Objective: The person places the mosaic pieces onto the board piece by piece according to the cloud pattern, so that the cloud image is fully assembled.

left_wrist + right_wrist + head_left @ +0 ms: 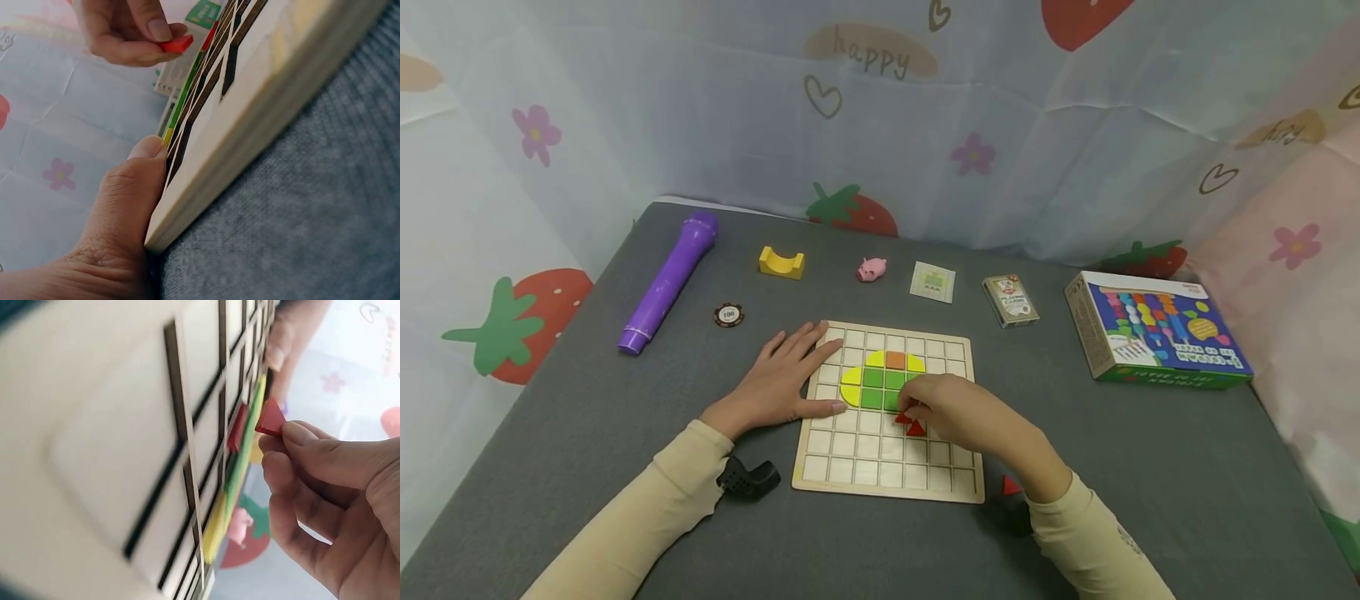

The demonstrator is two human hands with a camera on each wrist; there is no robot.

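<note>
A wooden grid board (865,490) lies flat on the table. My left hand (778,387) rests with fingers spread over its left edge, the thumb reaching onto the grid. My right hand (958,408) pinches a small red triangle tile (271,419) between thumb and fingertips, above the board in both wrist views. Below the held piece in the head view, another red triangle (916,429) sits on the grid. Green square tiles (872,388), curved yellow tiles (852,386) and an orange square tile (896,360) form a patch, partly hidden by my right hand.
A loose red piece (1011,485) lies by my right wrist. Behind the board stand a poker chip (728,314), yellow block (781,263), pink pig (871,269), patterned card (932,282) and playing-card box (1011,301). A purple microphone (668,283) and colourful box (1157,329) flank them.
</note>
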